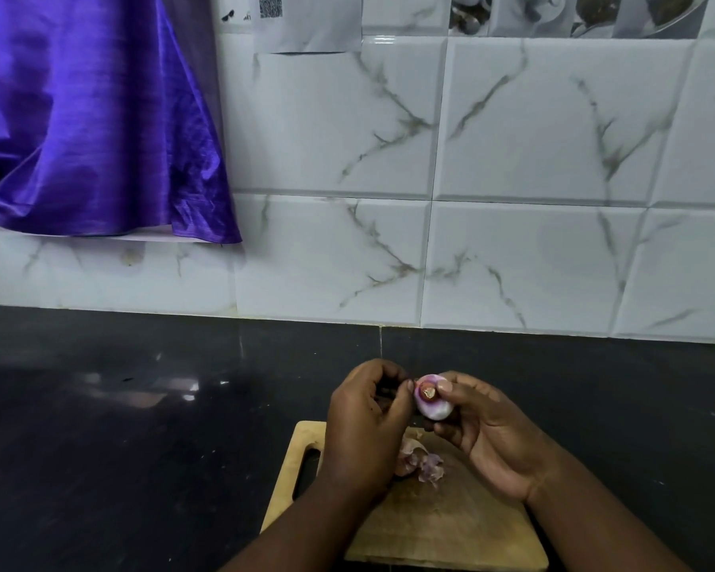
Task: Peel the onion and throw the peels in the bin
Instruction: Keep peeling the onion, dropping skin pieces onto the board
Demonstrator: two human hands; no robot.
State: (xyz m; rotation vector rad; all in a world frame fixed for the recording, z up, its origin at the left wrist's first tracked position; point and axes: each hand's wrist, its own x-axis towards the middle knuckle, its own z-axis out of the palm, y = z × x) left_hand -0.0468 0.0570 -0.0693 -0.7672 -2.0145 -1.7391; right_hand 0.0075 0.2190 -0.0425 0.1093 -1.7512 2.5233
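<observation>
A single head-worn wide-angle camera looks forward and down, close above the cutting board [430,526], facing the tiled wall [492,179] just behind it.

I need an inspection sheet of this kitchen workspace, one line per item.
Surface: black countertop, wooden cutting board at the near edge.
Job's things: onion, mostly peeled, held above the board; peels on the board; no bin in view.
Clutter: nothing seen.
Grippers: right hand holds the onion; left hand closed on dark bits, likely peel.
Cables: nothing seen.
Surroundings: marbled white wall tiles, purple cloth hanging at left.
</observation>
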